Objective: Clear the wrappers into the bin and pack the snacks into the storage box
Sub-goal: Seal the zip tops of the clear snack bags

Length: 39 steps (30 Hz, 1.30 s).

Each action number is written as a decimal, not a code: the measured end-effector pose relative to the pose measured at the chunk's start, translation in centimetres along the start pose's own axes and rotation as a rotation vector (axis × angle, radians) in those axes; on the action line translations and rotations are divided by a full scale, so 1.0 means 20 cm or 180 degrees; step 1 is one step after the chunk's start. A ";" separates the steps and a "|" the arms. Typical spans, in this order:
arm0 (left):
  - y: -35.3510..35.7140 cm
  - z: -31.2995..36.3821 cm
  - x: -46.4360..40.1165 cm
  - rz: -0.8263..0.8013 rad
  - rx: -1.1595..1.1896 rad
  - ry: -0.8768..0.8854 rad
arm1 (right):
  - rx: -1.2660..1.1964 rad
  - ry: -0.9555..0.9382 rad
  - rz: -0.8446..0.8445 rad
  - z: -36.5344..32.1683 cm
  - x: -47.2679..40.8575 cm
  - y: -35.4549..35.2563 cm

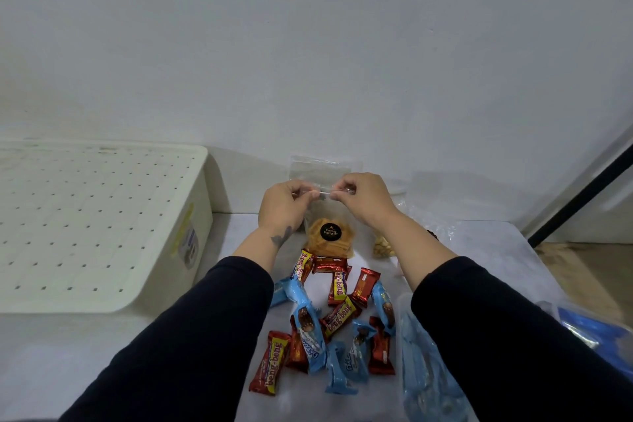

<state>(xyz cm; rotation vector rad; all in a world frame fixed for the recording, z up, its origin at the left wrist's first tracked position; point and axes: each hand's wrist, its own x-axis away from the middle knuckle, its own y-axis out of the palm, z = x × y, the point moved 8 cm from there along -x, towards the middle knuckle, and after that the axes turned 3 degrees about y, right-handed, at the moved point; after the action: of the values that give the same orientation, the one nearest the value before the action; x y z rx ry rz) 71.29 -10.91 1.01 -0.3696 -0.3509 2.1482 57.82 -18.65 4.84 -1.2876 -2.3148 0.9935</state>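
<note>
My left hand (pixel 282 204) and my right hand (pixel 363 200) pinch the folded top of a clear snack bag (pixel 327 240) and hold it upright above the white table (pixel 102 360). The bag holds orange crisps and bears a round black label. Below it lies a heap of several red beng-beng bars (pixel 270 366) and light-blue wafer packs (pixel 310 341). A white storage box with a perforated lid (pixel 85 222) stands at the left, lid on. Both forearms wear dark sleeves.
A clear bag of pale nuts (pixel 383 246) lies right of the held bag. A crumpled blue-tinted plastic bag (pixel 428 377) sits at the near right, another blue pack (pixel 589 329) at the far right edge. A grey wall rises behind the table.
</note>
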 end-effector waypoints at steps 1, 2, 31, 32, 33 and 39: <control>0.00 0.00 0.00 -0.0013 0.0026 -0.0011 | 0.0028 0.0002 -0.0008 0.00 0.00 0.00; 0.00 0.00 0.00 -0.0022 0.0055 -0.0024 | 0.0091 -0.0018 -0.0027 0.00 -0.01 0.01; -0.04 0.01 -0.03 0.0053 -0.0175 0.0052 | 0.0131 0.0056 -0.0206 0.06 0.03 -0.08; -0.05 0.00 -0.03 0.0072 -0.0134 0.0040 | 0.0133 0.0032 -0.0280 0.05 0.04 -0.08; -0.05 0.00 -0.03 0.0078 -0.0093 0.0039 | 0.0103 0.0051 -0.0335 0.04 0.04 -0.08; -0.05 0.02 -0.02 0.0055 0.0130 0.0127 | -0.0284 0.0215 -0.0340 0.04 0.04 -0.07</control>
<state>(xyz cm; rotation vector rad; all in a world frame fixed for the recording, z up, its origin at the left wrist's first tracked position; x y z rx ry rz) 72.02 -10.67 1.82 -0.3928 -0.2817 2.1585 55.96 -18.80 5.23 -1.1969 -2.3727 0.8087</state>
